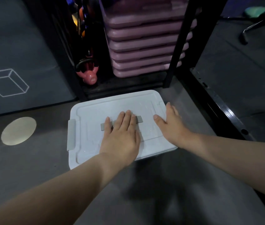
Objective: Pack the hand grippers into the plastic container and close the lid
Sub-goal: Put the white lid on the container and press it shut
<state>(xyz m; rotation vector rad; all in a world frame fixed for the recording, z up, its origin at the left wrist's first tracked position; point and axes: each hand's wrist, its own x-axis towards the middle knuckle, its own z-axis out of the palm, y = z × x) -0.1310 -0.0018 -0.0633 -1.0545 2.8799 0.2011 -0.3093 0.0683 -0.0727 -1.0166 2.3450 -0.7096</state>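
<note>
Under my left hand (120, 135), laid flat with fingers spread, sits the grey handle (138, 119) at the middle of the white lid (96, 114). My right hand (170, 124) rests open at the lid's right short edge, clamped on nothing. The plastic container (144, 157) lies on the floor straight ahead, long axis left to right. I judge the grey latch (71, 134) on the left end comes next; my left hand is nearer. No hand grippers show, presumably inside.

The white rectangular plastic container lid (112, 109) lies on the container on the grey floor (31, 159). The left hand (120, 135) rests flat, fingers extended, on the grey centre handle (139, 119). The right hand (170, 122) rests spread at the lid's right edge. The grey left latch (71, 135) is visible.
</note>
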